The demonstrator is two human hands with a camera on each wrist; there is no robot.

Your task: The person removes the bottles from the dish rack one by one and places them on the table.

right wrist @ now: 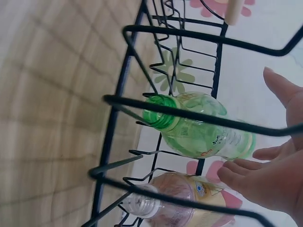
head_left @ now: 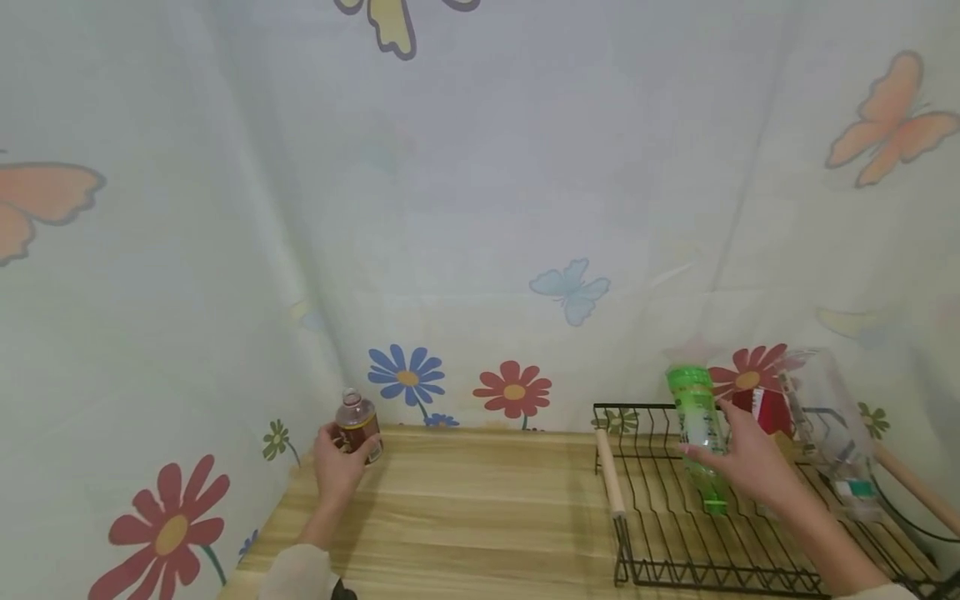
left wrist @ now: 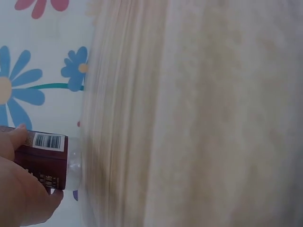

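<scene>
My left hand (head_left: 339, 468) grips a small clear plastic bottle (head_left: 358, 427) with a dark red label, thumb and fingers around its sides. It is upright, uncapped at the top, at the back left corner of the table. In the left wrist view the clear base of this bottle (left wrist: 73, 163) is right by the tabletop. Over the wire rack, my right hand (head_left: 753, 458) is beside a green-tinted bottle (head_left: 701, 421) standing neck down. The right wrist view shows that hand (right wrist: 272, 184) with straight fingers and thumb spread, near the base of the green bottle (right wrist: 199, 127).
The black wire rack (head_left: 693, 575) with a wooden handle (head_left: 610, 471) takes up the table's right side. In it are a large clear bottle (head_left: 828, 408) with a teal label, and a bottle with a dark red label (head_left: 765, 408). A floral curtain (head_left: 480, 208) hangs behind the wooden table (head_left: 480, 517).
</scene>
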